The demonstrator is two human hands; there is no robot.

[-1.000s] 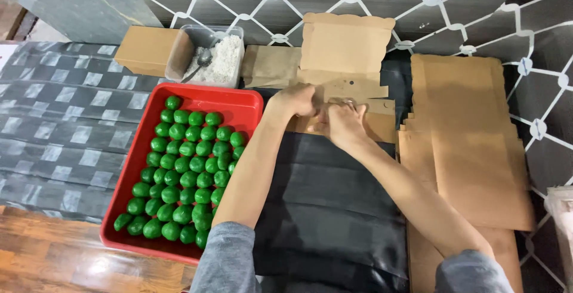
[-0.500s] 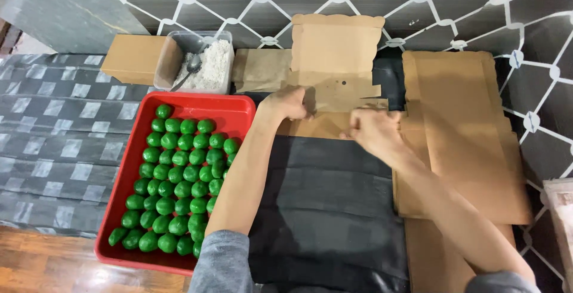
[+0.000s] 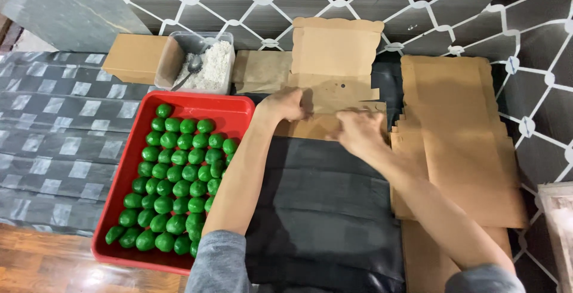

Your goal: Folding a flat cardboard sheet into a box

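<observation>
A red tray (image 3: 245,109) full of small green balls (image 3: 173,191) lies at the left, with a clear tub of white powder (image 3: 209,66) and a spoon (image 3: 192,69) behind it. Just right of the tray, the left hand (image 3: 285,103) is curled onto the left edge of a brown cardboard box blank (image 3: 337,54), which lies on a black sheet (image 3: 322,209) with its lid flap raised towards the patterned wall. The right hand (image 3: 360,132) presses on the blank's front edge; motion blur hides its fingers, so I cannot tell whether they pinch the card. A stack of flat blanks (image 3: 459,143) lies at the right, partly cut off below.
</observation>
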